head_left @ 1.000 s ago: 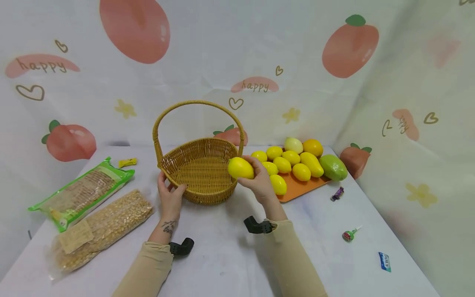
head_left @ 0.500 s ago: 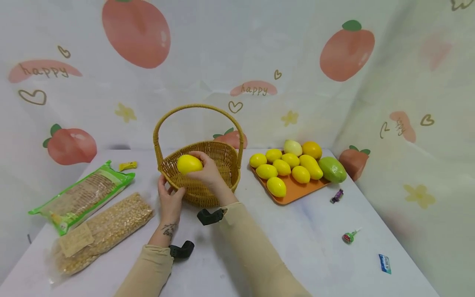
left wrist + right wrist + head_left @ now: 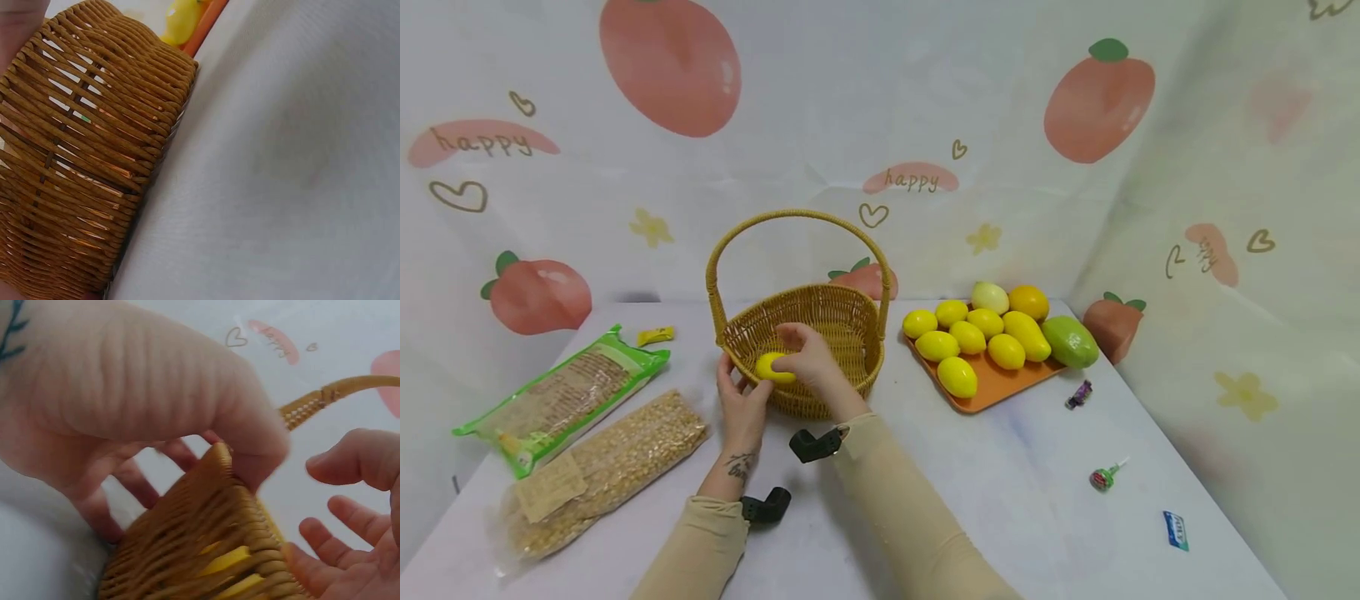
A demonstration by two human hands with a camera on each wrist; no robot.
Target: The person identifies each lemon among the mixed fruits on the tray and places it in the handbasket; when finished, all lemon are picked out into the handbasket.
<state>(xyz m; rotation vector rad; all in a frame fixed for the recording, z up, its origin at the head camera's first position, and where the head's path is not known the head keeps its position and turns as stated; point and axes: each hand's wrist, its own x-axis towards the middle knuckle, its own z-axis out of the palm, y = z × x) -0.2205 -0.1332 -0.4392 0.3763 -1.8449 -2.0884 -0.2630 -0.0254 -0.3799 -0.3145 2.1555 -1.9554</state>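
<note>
head view: the left hand (image 3: pixel 745 412) pinches the rim of a brown woven wicker basket (image 3: pixel 805 404); inside, a glossy yellow oval fruit (image 3: pixel 767 367) lies by the fingers of the right hand (image 3: pixel 816 367). left wrist: basket wall beside barely visible fingers. right wrist: right fingers spread loosely, holding nothing.

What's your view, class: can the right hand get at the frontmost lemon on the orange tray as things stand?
Probably yes: the right hand looks open and nothing covers the frontmost lemon, though the hand must first clear the side of the basket.
</note>
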